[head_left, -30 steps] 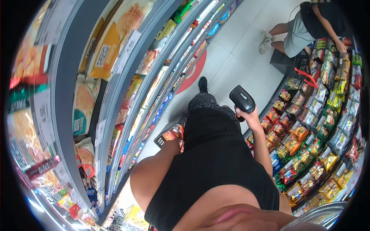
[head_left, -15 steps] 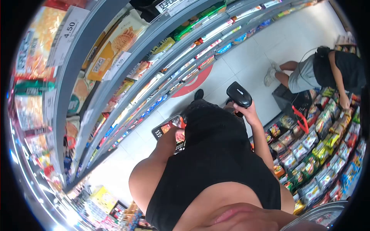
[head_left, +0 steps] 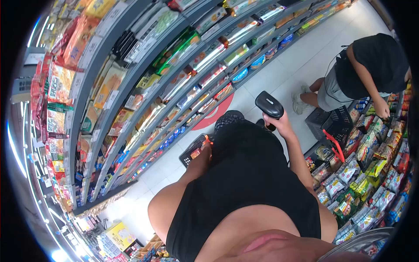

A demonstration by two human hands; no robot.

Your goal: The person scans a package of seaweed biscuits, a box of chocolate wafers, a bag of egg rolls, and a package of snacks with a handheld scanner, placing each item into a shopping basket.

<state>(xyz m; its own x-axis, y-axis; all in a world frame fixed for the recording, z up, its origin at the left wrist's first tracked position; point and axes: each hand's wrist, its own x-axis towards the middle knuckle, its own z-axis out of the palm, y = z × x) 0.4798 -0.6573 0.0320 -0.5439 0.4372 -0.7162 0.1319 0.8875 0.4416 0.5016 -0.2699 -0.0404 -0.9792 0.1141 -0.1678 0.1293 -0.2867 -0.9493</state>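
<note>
White floor tiles (head_left: 279, 74) are left open between shelves (head_left: 131, 100) and snack rack (head_left: 366, 174). A glossy black scanner (head_left: 269, 104) is clasped by the right hand (head_left: 283, 126), a keypad handset (head_left: 190, 155) by the left hand (head_left: 204, 153).

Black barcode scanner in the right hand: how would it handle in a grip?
Probably rigid: the barcode scanner looks like moulded hard plastic. Its glossy shell may be slippery. The broad head above the right hand suggests it is top-heavy, apt to tip if stood upright.

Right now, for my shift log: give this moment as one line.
left hand: holds keypad device | right hand: holds scanner | nearby: person beside basket
</note>
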